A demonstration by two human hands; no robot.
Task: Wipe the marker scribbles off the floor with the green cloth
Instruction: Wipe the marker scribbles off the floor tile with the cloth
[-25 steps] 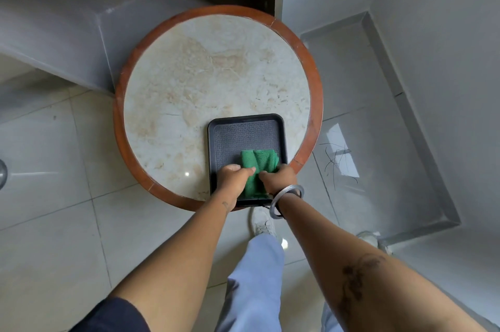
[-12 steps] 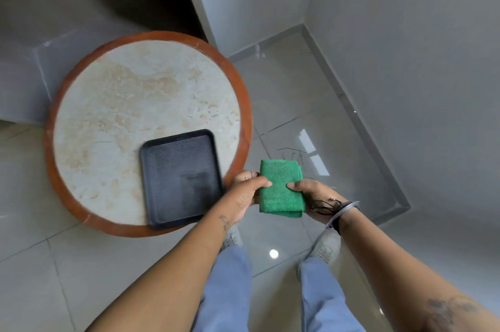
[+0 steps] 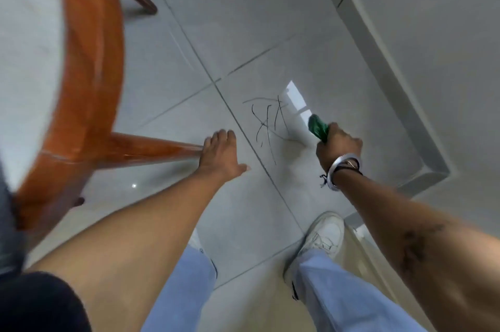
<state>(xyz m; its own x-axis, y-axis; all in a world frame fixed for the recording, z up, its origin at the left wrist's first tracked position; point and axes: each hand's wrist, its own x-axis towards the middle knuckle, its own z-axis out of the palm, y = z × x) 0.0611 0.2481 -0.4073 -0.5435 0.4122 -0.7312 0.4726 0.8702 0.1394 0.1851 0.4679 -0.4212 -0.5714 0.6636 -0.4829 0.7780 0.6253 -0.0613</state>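
Black marker scribbles (image 3: 267,122) cross a grey floor tile ahead of me. My right hand (image 3: 338,146) is closed around the bunched green cloth (image 3: 318,127), whose free end sticks out toward the right edge of the scribbles, just beside them. Whether the cloth touches the floor is not visible. My left hand (image 3: 220,153) is flat with fingers spread, resting on the floor next to the wooden table leg, left of the scribbles. It holds nothing.
The round table's orange wooden rim (image 3: 86,69) and its leg (image 3: 151,149) fill the left side, close to my left hand. A raised grey skirting (image 3: 378,61) and wall run along the right. My white shoe (image 3: 324,234) stands behind the scribbles.
The view has dropped low toward the floor. My left hand has let go of the cloth and gone down by the table leg. My right hand has carried the bunched cloth to the scribbles.
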